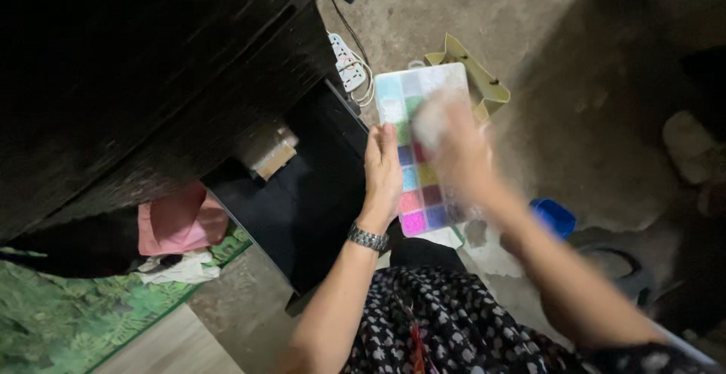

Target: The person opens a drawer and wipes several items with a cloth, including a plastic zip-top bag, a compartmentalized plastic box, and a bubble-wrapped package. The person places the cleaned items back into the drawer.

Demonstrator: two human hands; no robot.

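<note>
A clear plastic organiser box [416,109] with many small compartments of coloured beads is held up in front of me. My left hand [383,173], with a metal watch on the wrist, grips the box's left edge. Blurred by motion, my right hand [461,158] lies over the box's right side, and a pale blurred shape shows at its fingertips; I cannot tell what it is or whether the fingers hold it.
A dark wooden cabinet [151,79] fills the left. A white power strip [346,62] with cables and a yellow-green paper bag [484,86] lie on the concrete floor beyond the box. Pink cloth [181,223], a green leaf-patterned mat [68,321] and a blue object [556,215] lie nearby.
</note>
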